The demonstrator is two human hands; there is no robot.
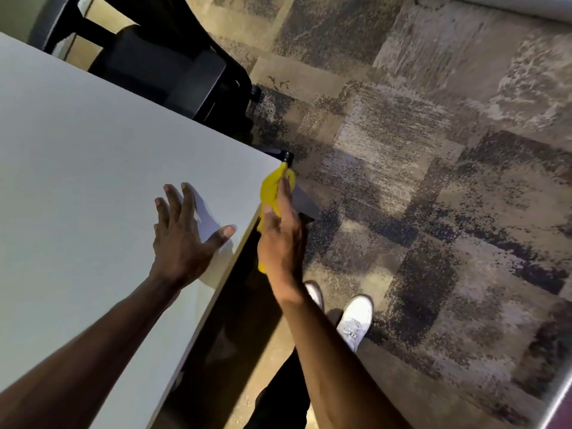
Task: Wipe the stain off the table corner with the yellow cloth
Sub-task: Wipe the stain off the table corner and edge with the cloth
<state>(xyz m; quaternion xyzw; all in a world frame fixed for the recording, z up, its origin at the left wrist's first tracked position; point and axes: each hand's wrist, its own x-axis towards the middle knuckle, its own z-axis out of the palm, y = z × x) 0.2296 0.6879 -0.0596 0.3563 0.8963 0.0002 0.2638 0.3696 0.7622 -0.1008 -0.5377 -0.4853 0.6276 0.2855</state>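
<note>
Yellow cloth (272,188): mostly hidden behind right hand (283,239), fingers pressing it against white worktop (93,150) edge.
Left hand (182,233): fingers spread flat.
Stain: indiscernible.

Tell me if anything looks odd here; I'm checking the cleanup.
Nothing stands out. The left hand rests flat on the white table, and the right hand presses the yellow cloth against the table's edge near the corner. No stain is visible.

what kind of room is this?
Probably an office or meeting room: a plain white table, a black wheeled chair pushed up to its far side, and patchwork carpet tiles on the floor.
</note>
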